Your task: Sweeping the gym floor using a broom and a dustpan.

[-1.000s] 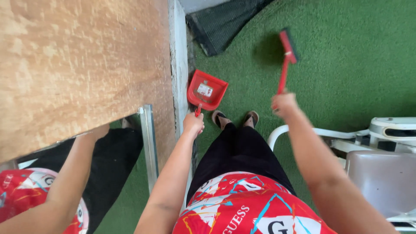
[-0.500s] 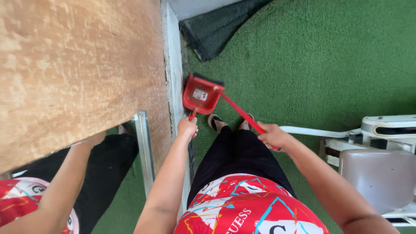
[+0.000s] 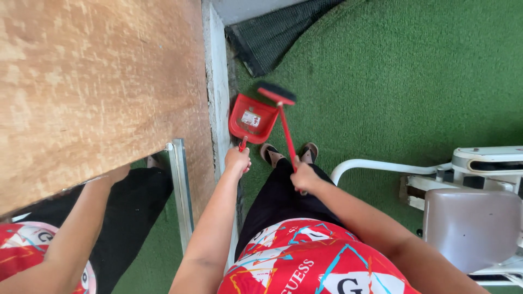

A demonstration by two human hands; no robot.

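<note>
The left hand [image 3: 238, 161] has its fingers wrapped around the handle of a red dustpan [image 3: 252, 118], held low near the green turf floor [image 3: 392, 81] beside the white door frame [image 3: 217, 81]. The right hand [image 3: 305, 177] grips a red brush [image 3: 278, 95], whose bristles appear to rest at the pan's rim. Tipping the pan's lip flat against the turf would help catch debris.
</note>
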